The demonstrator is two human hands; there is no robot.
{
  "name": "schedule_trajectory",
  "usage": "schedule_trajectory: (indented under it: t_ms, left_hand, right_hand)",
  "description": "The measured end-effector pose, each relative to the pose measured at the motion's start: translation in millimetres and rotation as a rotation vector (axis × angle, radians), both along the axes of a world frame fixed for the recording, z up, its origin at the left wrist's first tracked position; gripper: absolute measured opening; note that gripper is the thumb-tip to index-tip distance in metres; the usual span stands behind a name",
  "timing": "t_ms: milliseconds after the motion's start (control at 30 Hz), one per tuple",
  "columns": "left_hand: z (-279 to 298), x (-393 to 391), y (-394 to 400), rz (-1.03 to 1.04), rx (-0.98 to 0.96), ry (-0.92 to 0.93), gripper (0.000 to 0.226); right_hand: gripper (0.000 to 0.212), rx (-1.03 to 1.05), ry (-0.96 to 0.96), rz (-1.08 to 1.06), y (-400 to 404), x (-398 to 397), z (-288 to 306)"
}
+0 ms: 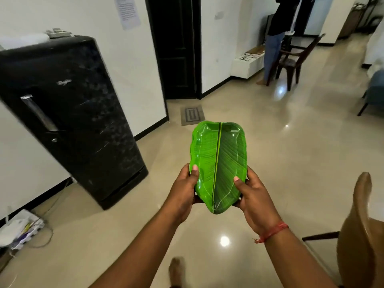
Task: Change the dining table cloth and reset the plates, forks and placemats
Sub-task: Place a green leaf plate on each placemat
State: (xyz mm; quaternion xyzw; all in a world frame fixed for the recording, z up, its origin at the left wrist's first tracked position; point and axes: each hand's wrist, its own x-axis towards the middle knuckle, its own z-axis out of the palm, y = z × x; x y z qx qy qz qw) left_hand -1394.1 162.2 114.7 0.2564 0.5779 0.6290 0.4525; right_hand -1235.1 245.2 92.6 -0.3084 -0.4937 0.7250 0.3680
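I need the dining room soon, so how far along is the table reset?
Nothing visibly done: no dining table or cloth shows in this view. In hand: the left hand and right hand grip the near end of a green leaf-shaped plate, carried over the tiled floor beside the black fridge. Left, as far as shown: setting this plate down, plus forks and placemats, none visible here.

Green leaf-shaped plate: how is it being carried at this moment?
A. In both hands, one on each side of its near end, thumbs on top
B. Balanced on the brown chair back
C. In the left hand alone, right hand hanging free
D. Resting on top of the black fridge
A: the green leaf-shaped plate is held over the floor by the left hand and right hand, each thumb pressed on its upper face.
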Motion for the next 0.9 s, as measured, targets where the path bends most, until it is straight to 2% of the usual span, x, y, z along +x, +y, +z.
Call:
schedule_trajectory:
  t_ms: [200, 400, 567, 733, 900]
  left_hand:
    - [6.9, -45.5, 162.0, -0.183, 0.082, 0.023, 0.03]
    - [15.3, -45.9, 313.3, -0.441, 0.079, 0.027, 0.033]
    - [-4.5, 0.9, 435.0, -0.651, 0.041, 0.02, 0.03]
    - [-24.4, 50.8, 536.3, -0.714, -0.031, 0.021, 0.03]
    - [-34.4, 126.3, 654.8, -0.74, -0.1, 0.022, 0.027]
  right_hand:
    - [0.041, 0.063, -0.004, -0.187, 130.4, -33.3, 21.3]
    - [0.04, 0.037, -0.01, -0.454, 236.0, -28.3, 31.2]
    - [0.035, -0.004, -0.038, -0.662, 326.7, 20.8, 10.1]
    - [0.021, -0.034, -0.134, -0.77, 418.3, 73.2, -13.6]
    - [0.02, -0.063, -0.264, -0.874, 531.9, 144.5, -27.4]
